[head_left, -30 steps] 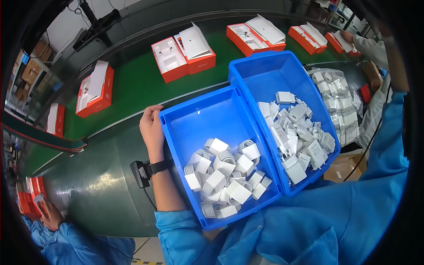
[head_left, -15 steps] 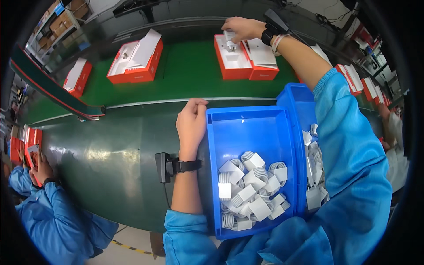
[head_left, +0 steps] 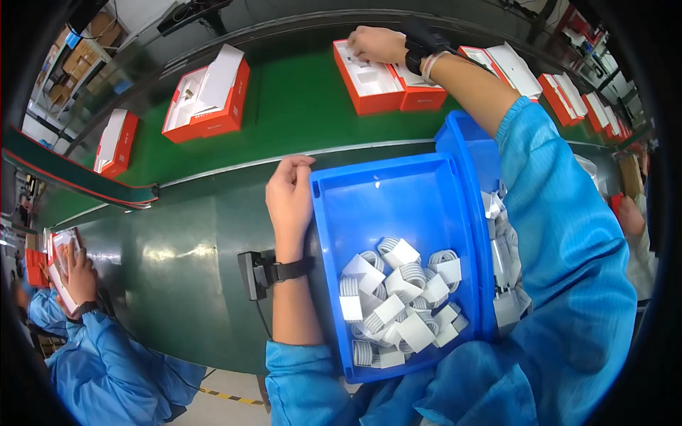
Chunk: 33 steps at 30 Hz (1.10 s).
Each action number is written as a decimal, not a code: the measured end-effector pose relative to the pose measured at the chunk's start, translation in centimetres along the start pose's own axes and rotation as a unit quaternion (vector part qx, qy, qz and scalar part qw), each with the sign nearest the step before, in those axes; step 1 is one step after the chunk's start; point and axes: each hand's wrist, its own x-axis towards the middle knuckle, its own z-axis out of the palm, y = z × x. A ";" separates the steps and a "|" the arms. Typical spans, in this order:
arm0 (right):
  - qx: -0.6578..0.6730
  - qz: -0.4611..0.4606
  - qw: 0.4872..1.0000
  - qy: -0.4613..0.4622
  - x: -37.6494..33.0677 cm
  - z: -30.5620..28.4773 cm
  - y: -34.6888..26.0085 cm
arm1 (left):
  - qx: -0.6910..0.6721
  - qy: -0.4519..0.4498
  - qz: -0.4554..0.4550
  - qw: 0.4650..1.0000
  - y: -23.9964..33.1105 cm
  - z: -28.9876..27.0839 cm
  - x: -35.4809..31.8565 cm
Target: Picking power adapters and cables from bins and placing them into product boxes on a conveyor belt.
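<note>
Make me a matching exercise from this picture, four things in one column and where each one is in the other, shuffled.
1. left hand
2. right hand
3. white cable coils
4. open red box

A. inside the near blue bin
B. on the green belt, far left of the reaching arm
C. gripping the blue bin's left rim
D. reaching into a red box on the belt

Pairs: 1-C, 2-D, 3-A, 4-B
</note>
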 end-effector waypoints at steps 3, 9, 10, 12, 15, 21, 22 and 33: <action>-0.011 0.061 0.984 0.165 -1.0 0.3 -2.1 | -0.020 0.000 0.021 1.000 -0.8 -0.2 0.6; 0.286 -0.229 0.930 -0.017 -8.9 -9.4 -15.9 | -0.028 0.010 0.025 0.999 -1.1 -1.6 0.7; 0.271 -0.266 0.921 -0.090 -11.8 -10.4 -18.1 | -0.045 0.014 0.033 0.998 -1.3 -1.1 1.0; 0.213 -0.294 0.913 -0.188 -16.1 -11.7 -21.3 | -0.061 0.003 0.047 0.997 -0.4 -0.2 1.2; 0.252 -0.271 0.909 -0.192 -18.3 -10.7 -22.8 | -0.051 0.009 0.036 0.998 -0.5 -0.4 0.7; 0.175 -0.172 0.940 -0.236 -19.0 -10.7 -20.4 | -0.052 0.017 0.037 0.998 -0.8 -0.6 0.3; 0.171 -0.172 0.941 -0.236 -19.3 -10.7 -20.4 | -0.055 0.016 0.039 0.998 -0.9 -0.6 0.4; 0.235 -0.144 0.958 -0.081 -22.2 -9.6 -23.4 | -0.042 0.027 0.058 0.997 -0.2 -1.2 0.3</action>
